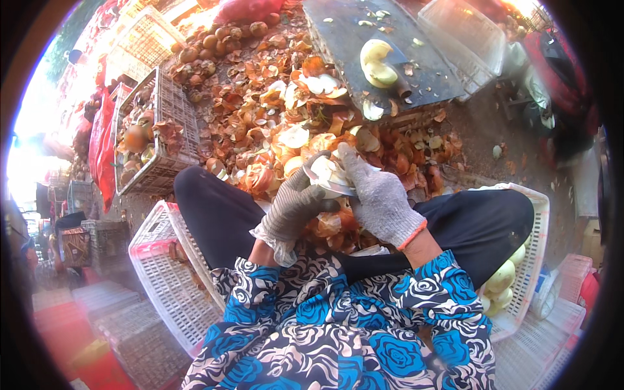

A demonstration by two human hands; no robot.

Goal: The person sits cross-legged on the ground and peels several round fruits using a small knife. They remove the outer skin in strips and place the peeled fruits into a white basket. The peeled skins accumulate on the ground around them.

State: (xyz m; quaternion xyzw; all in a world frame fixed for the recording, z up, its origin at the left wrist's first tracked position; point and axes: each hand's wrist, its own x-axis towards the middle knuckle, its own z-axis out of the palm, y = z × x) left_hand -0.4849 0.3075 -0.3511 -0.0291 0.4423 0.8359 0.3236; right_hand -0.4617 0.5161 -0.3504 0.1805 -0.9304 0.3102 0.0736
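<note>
My left hand (pixel 297 200), in a dark grey-striped glove with clear plastic at the wrist, grips a peeled white onion (pixel 327 171) between my knees. My right hand (pixel 380 202) wears a pale grey knit glove with an orange cuff. Its index finger or thumb points up against the onion, and the other fingers are curled. A thin grey blade (pixel 336 187), apparently a knife's, crosses the onion's near side and runs into my right hand; its handle is hidden. Loose onion skins (pixel 263 117) heap below and beyond both hands.
Pale onions (pixel 378 66) lie on a dark board (pixel 336 29) ahead, beside a brown handle (pixel 403 87). Crates stand left (pixel 178 117), by my left knee (pixel 170 273) and by my right knee (pixel 538 234), the last holding peeled onions (pixel 502 280). Unpeeled onions (pixel 209 44) lie beyond.
</note>
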